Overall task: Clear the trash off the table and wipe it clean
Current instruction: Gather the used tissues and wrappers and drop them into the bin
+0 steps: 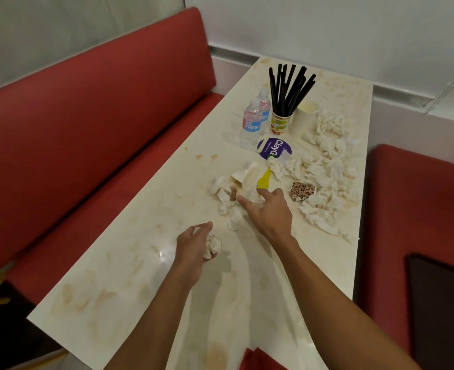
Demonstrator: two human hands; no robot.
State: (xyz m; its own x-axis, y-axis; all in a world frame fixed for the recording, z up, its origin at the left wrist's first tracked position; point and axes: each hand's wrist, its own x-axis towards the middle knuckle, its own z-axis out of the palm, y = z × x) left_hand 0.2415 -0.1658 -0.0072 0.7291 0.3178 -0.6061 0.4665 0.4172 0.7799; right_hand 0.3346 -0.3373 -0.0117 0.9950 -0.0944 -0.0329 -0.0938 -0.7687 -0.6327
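A cream table [129, 276] with brown stains carries crumpled white tissues. My left hand [193, 244] grips a wad of crumpled tissue [213, 245] just above the table's middle. My right hand [267, 209] stretches forward with its fingers spread over a heap of tissues [228, 190] and touches it. A long band of more tissues [324, 177] runs along the right edge. A yellow plastic piece [264, 180] and a leopard-print wrapper [302, 190] lie among them.
Two water bottles [252, 124], a patterned cup of black straws [281, 121], a white paper cup [307, 116] and a purple round lid [273, 148] stand at the far end. Red benches [87, 116] flank the table. Red cloth [257, 360] shows at the near edge.
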